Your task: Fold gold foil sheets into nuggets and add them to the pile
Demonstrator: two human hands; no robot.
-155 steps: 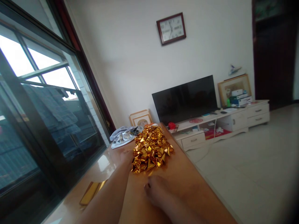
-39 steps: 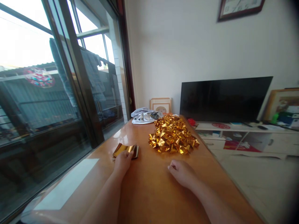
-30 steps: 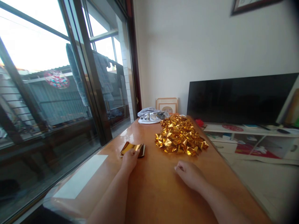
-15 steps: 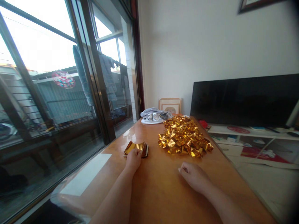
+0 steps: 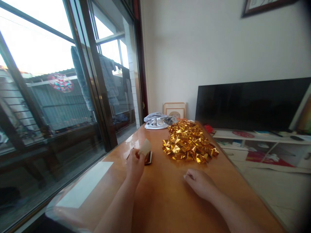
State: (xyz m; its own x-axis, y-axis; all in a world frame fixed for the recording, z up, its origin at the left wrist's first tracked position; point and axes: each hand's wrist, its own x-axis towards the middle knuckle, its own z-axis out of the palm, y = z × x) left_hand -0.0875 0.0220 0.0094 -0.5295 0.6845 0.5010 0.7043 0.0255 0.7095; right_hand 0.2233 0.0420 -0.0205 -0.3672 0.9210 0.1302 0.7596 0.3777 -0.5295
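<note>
- Head view: two bare forearms reach out over a glossy wooden table point(image 5: 170, 200).
- Left hand point(image 5: 135, 163): fingers pinched on a single sheet of paper point(image 5: 145, 148), lifted at its top edge so the pale underside faces the camera.
- Sheet is peeling up off a small stack of gold foil sheets point(image 5: 147, 157), which lies flat on the table just beyond the left hand, left of centre.
- Right hand point(image 5: 199, 183): rests on the table, near right, fingers curled loosely inward, holding nothing visible; well apart from the stack.
- Pile of folded gold foil pieces point(image 5: 189, 145): heaped on the table further off, right of the stack and near it, not touching either hand.
- Crumpled grey-white cloth point(image 5: 157, 120) at the far end of the table, just behind the pile.
- Small framed picture point(image 5: 175, 110) leans on the wall beyond the cloth.
- Dark TV screen point(image 5: 252, 103) on a low white cabinet point(image 5: 262, 145), far right.
- Sliding glass door with dark frame point(image 5: 97, 81) runs along the left; clothes hang outside.
- Corner of a wall frame at the top right, cropped.
</note>
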